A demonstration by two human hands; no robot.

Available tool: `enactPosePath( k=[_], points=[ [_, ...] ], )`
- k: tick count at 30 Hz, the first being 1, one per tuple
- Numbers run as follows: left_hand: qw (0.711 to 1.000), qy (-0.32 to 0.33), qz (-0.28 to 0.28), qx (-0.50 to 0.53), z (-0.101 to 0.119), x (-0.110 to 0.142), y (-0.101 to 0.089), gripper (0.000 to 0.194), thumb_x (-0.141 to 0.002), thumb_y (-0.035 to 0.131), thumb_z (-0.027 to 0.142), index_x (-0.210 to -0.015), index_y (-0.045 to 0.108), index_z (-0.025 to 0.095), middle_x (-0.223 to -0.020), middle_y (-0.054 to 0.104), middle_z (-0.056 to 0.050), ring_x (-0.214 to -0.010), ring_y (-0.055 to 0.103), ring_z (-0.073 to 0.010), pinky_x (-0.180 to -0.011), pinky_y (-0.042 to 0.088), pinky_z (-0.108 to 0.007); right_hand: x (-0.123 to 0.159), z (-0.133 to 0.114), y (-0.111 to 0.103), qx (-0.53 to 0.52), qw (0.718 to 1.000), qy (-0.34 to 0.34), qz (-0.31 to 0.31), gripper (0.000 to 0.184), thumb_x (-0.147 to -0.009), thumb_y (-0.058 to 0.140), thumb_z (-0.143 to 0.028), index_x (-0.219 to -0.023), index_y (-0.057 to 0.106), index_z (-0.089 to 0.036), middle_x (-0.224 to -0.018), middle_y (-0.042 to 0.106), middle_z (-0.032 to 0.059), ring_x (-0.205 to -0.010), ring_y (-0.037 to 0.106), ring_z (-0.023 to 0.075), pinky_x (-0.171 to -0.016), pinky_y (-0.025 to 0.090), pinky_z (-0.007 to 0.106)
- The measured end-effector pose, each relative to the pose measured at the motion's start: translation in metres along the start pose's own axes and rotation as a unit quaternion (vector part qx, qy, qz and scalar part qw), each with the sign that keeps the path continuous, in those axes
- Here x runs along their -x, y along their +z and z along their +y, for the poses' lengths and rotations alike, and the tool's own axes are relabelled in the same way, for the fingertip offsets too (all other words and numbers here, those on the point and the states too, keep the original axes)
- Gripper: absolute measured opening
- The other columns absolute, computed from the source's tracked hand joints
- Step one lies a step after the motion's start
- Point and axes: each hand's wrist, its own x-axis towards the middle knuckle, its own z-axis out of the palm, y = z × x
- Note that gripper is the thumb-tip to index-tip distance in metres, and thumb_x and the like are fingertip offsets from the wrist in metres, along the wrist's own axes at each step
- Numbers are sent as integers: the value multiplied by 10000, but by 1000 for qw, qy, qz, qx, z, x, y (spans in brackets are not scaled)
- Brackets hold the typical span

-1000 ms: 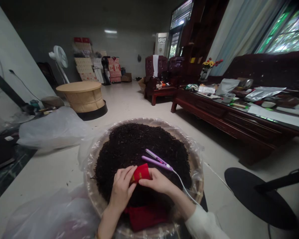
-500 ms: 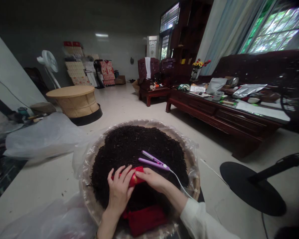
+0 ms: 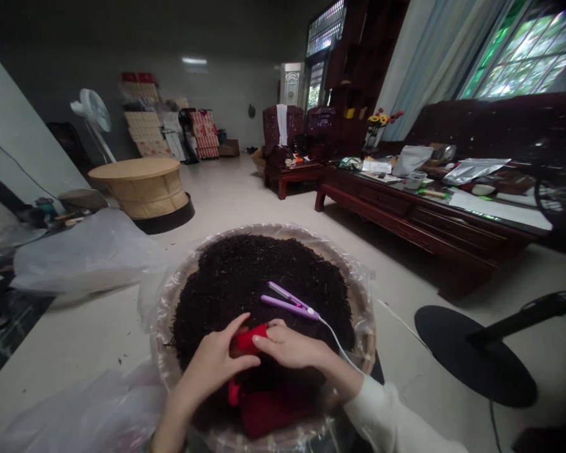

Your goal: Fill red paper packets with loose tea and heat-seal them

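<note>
In the lower middle of the frame, one red packet (image 3: 248,340) is pinched by the right hand (image 3: 290,346); the left hand (image 3: 213,360) is spread at its left end. One purple flat iron (image 3: 290,307) lies on dark leaves (image 3: 236,277) in one round basket (image 3: 368,353).

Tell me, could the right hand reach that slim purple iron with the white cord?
Probably yes: the open iron lies just beyond the right hand, nothing visible between, though that hand holds a small red packet.
</note>
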Motion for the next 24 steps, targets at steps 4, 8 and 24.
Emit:
enactPosePath(
  k=[4,8,24],
  points=[
    [983,-24,-99,152,2,-9,-14,427,-859,477,431,-1235,592,262,-1137,702,-43,-1000,667,-209,-878,505,-322,4,-31,-6,180,981,-67,-42,425,-972,331,-298,-694,628,-174,-581,578,-7,-735,586,166,-1082,195,524],
    [968,-7,-59,242,-5,-12,8,501,-796,549,499,-1186,629,195,-1188,672,-88,-1076,625,-250,-949,470,-370,2,-42,-11,253,959,-123,-30,339,-933,464,-294,-677,652,-176,-673,643,10,-833,607,171,-1092,189,530],
    [944,139,252,-160,-17,15,42,637,-750,640,279,-1346,428,198,-1272,602,-138,-1166,557,-304,-1035,364,-504,-17,-12,-4,125,992,-14,-3,321,-958,362,-271,-769,601,-168,-788,666,29,-735,589,148,-912,451,368]
  ],
)
